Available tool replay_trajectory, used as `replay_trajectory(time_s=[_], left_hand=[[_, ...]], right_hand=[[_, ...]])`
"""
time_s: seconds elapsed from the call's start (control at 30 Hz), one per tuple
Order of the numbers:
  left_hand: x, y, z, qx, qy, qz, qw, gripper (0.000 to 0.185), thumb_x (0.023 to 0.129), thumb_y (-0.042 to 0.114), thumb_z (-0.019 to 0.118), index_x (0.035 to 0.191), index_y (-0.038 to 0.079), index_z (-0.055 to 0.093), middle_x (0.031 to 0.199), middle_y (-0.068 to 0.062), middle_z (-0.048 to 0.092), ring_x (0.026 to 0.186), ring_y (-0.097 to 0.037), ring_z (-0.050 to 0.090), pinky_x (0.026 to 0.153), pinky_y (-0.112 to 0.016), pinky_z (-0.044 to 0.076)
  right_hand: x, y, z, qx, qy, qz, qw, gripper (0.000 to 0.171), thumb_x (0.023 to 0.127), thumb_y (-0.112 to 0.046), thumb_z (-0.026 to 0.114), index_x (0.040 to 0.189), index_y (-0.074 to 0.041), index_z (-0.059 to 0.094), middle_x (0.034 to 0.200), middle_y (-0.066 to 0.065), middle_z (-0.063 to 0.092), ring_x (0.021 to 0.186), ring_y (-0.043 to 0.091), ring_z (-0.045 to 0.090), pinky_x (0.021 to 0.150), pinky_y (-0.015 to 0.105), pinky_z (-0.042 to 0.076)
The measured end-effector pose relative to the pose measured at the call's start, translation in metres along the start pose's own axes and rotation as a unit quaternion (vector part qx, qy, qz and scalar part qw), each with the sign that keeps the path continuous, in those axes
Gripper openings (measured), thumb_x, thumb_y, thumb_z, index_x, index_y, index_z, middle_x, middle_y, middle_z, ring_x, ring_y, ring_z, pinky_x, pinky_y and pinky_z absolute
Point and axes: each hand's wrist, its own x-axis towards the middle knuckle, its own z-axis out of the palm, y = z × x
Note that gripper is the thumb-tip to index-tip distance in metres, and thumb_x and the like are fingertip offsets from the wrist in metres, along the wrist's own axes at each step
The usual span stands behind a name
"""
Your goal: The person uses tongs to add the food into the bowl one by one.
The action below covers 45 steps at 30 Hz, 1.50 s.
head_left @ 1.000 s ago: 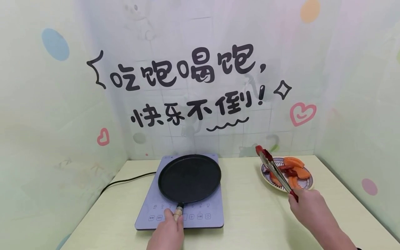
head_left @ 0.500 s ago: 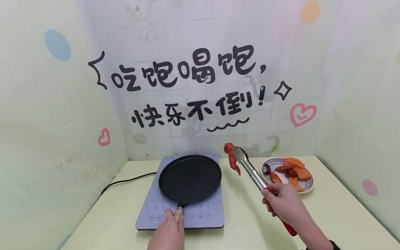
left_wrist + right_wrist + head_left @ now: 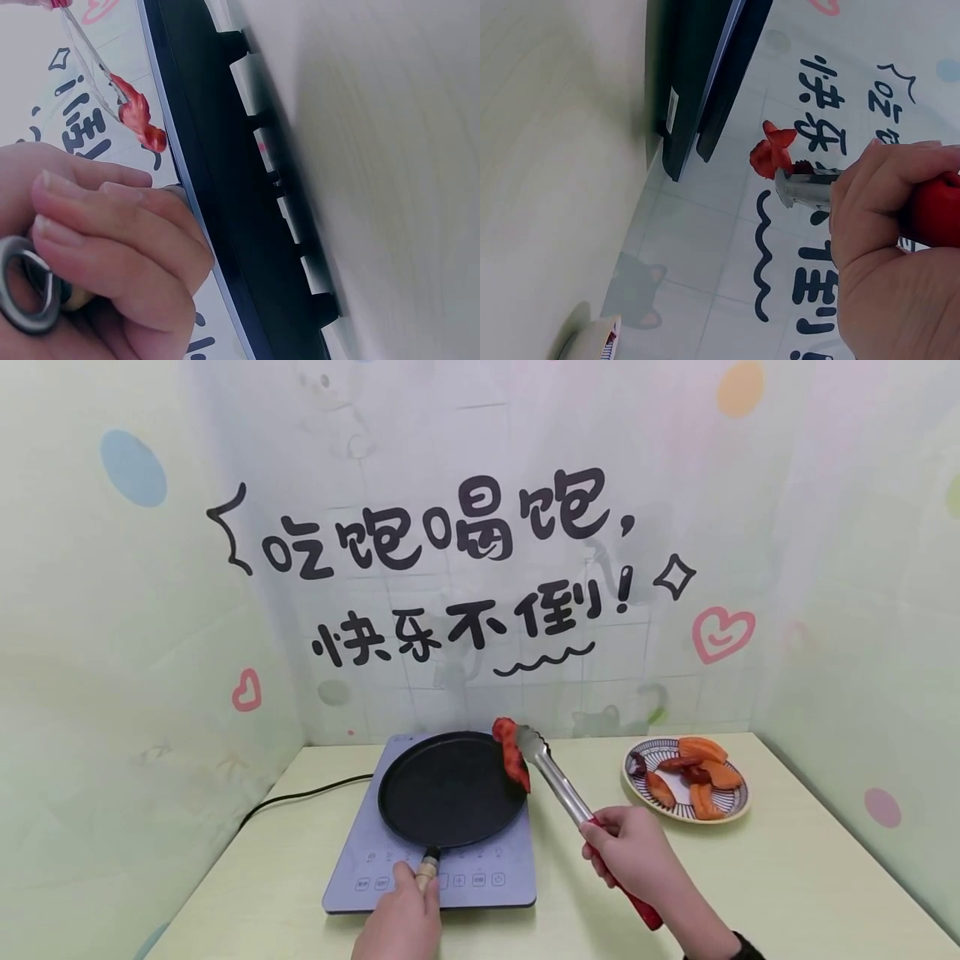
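Tongs [image 3: 558, 781] in our right hand [image 3: 630, 852] pinch the red sausage piece [image 3: 513, 755] above the pan's [image 3: 450, 793] right rim; our left hand [image 3: 401, 918] grips the pan handle [image 3: 428, 868]. We'd lower gently toward the pan's middle, keeping the handle steady.

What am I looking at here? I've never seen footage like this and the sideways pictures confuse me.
No machine here: a person wears three cameras, one on the head and one on each wrist. The wide picture is the head view, looking down at a pale table. The two sideways close-ups come from the wrist cameras.

On the table sits a flat cooktop with a black pan on it, and to the right a patterned plate of sliced sausage. The left hand grips the pan handle. The right hand grips red-handled tongs, which pinch one sausage piece at the pan's right edge.
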Motion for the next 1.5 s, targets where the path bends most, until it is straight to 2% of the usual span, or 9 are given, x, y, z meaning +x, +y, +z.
replay_trajectory(time_s=[0.3,0.47,0.9,1.13,1.5], left_hand=[[0.0,0.001,-0.002,0.002,0.003,-0.001,1.0,0.034,0.1,0.033,0.051,0.109,0.001,0.041,0.066,-0.008,0.052,0.055,-0.024,0.051,0.051,-0.04,0.036],[-0.001,0.002,-0.002,0.006,-0.002,-0.004,1.0,0.034,0.1,0.033,0.051,0.107,0.001,0.041,0.065,-0.008,0.052,0.055,-0.024,0.051,0.051,-0.04,0.036],[0.0,0.0,0.001,0.012,0.004,-0.001,0.9999,0.035,0.1,0.034,0.05,0.11,0.002,0.042,0.065,-0.009,0.054,0.055,-0.024,0.052,0.051,-0.04,0.036],[-0.001,0.002,0.0,0.01,-0.014,-0.011,0.9998,0.035,0.101,0.033,0.05,0.11,0.0,0.041,0.063,-0.008,0.052,0.053,-0.023,0.05,0.05,-0.038,0.035],[0.0,0.003,0.001,0.011,-0.019,-0.012,0.9997,0.035,0.101,0.033,0.049,0.11,0.001,0.04,0.063,-0.008,0.051,0.053,-0.024,0.05,0.05,-0.039,0.035]], right_hand=[[0.004,0.003,0.015,0.029,-0.041,-0.008,0.999,0.018,0.097,-0.011,0.058,0.094,0.006,0.065,0.065,0.007,0.061,0.047,0.011,0.049,0.045,0.025,0.044],[0.006,0.011,0.022,0.021,-0.053,-0.013,0.998,0.02,0.097,-0.012,0.057,0.091,0.006,0.064,0.064,0.006,0.06,0.045,0.01,0.048,0.045,0.025,0.044],[0.008,0.017,0.027,-0.014,-0.049,-0.021,0.998,0.02,0.097,-0.012,0.056,0.088,0.005,0.063,0.063,0.006,0.06,0.045,0.012,0.05,0.046,0.028,0.046],[0.008,0.013,0.034,0.003,-0.056,-0.034,0.998,0.02,0.096,-0.011,0.055,0.088,0.006,0.062,0.063,0.007,0.06,0.044,0.011,0.05,0.045,0.027,0.046],[0.011,0.014,0.04,0.019,-0.062,-0.037,0.997,0.022,0.097,-0.011,0.054,0.089,0.008,0.063,0.062,0.006,0.06,0.044,0.01,0.05,0.046,0.027,0.046]])
